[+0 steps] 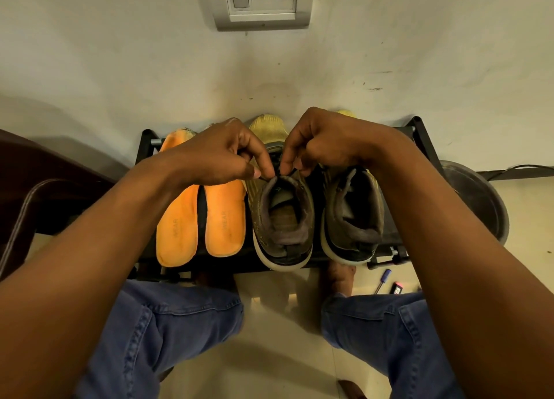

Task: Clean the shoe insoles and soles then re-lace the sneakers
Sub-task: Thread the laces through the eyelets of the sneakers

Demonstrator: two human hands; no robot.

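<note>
Pale scuffed wall (120,68) ahead with a grey switch-and-socket plate (262,2) at top; below it a low black rack (419,134) stands on a cream tiled floor (269,353). On the rack, from my view: two orange insoles (201,218) lying side by side, touching along their inner edges, then the left sneaker (281,218) and the right sneaker (352,215), both heel toward me, yellow toes toward the wall, dark collars, pale soles. Insoles sit just beside the left sneaker.

Both hands are over the left sneaker's tongue area, close together. My left hand (221,155) pinches a dark lace (277,175) between thumb and forefinger; right hand (323,140) is curled the same way, fingertips at the lace right next to the left's. Lace looks thin and mostly hidden under the fingers, so I can't tell which eyelet it passes through.

Knees in blue jeans (156,338) at the bottom. A dark round bin (479,203) sits right of the rack; a pen (382,280) and a small pink-tipped item (397,287) lie on the floor near it.
</note>
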